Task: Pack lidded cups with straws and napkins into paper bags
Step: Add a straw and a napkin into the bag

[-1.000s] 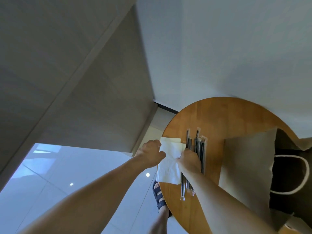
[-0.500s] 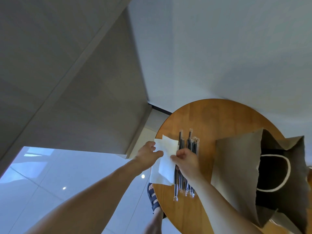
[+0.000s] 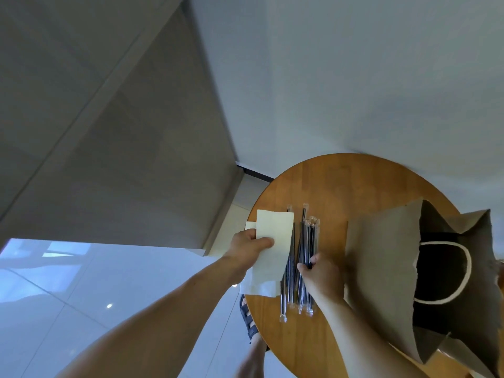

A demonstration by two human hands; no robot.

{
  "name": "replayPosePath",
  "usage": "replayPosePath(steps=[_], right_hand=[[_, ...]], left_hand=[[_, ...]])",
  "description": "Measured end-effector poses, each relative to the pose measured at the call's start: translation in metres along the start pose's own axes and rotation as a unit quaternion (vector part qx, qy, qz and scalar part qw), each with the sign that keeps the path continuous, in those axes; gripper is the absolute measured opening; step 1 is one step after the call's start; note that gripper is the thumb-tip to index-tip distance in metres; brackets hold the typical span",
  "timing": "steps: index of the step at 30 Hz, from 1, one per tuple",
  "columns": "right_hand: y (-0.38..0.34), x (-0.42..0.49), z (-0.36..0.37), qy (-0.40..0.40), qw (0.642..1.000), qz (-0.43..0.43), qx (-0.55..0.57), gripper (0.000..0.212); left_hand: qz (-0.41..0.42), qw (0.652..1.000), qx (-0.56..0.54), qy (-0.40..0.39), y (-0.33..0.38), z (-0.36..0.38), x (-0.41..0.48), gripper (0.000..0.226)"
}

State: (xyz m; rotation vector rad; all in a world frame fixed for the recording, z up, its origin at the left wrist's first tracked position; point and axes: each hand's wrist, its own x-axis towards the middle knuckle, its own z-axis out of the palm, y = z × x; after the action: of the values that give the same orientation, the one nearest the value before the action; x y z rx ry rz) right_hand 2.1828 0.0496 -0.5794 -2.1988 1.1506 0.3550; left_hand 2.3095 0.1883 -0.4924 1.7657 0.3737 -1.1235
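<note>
My left hand [image 3: 249, 248] pinches a white napkin [image 3: 274, 241] lifted off the napkin stack [image 3: 257, 286] at the round wooden table's [image 3: 354, 184] left edge. Several black straws in clear wrappers [image 3: 301, 257] lie side by side just right of the napkins. My right hand [image 3: 320, 274] rests on the straws, fingers curled around a few of them. An open brown paper bag [image 3: 387, 268] with a white cord handle [image 3: 463, 268] stands at the right, its dark inside facing me. No cup is visible.
The table stands against a pale wall. Below its left edge lies glossy tiled floor [image 3: 68, 296], with my sandalled foot [image 3: 249, 320] beside the table rim. The bag fills the table's right side.
My left hand has raised one napkin from the stack. My right hand has let go of the napkin and shifted right onto the straws. The view has swung right, showing more of the bag.
</note>
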Motion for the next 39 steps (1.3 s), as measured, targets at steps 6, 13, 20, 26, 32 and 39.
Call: replayPosePath(steps=[6,13,20,26,32,39], right_hand=[[-0.001,0.006,-0.002,-0.030,0.998,0.033,-0.035,0.027],[-0.012,-0.006,-0.028,-0.025,0.999,0.043,0.002,0.019],[-0.062,-0.038,-0.095,0.020,0.952,-0.101,0.289,0.015],[-0.087,-0.060,-0.152,0.019,0.944,-0.157,0.290,0.014],[-0.094,-0.073,-0.189,0.035,0.941,-0.175,0.286,0.012],[-0.093,-0.091,-0.231,0.102,0.935,-0.193,0.279,0.021]], left_hand=[[0.010,1.000,0.013,0.010,-0.003,0.002,0.000,0.027],[0.034,0.999,0.023,0.016,0.010,0.007,-0.008,0.025],[0.121,0.992,0.026,0.022,0.056,0.013,-0.036,0.020],[0.198,0.979,0.015,-0.039,0.099,0.027,-0.079,0.026],[0.233,0.971,-0.011,-0.056,0.118,0.037,-0.111,0.018],[0.264,0.961,-0.003,-0.082,0.141,0.052,-0.143,0.023]])
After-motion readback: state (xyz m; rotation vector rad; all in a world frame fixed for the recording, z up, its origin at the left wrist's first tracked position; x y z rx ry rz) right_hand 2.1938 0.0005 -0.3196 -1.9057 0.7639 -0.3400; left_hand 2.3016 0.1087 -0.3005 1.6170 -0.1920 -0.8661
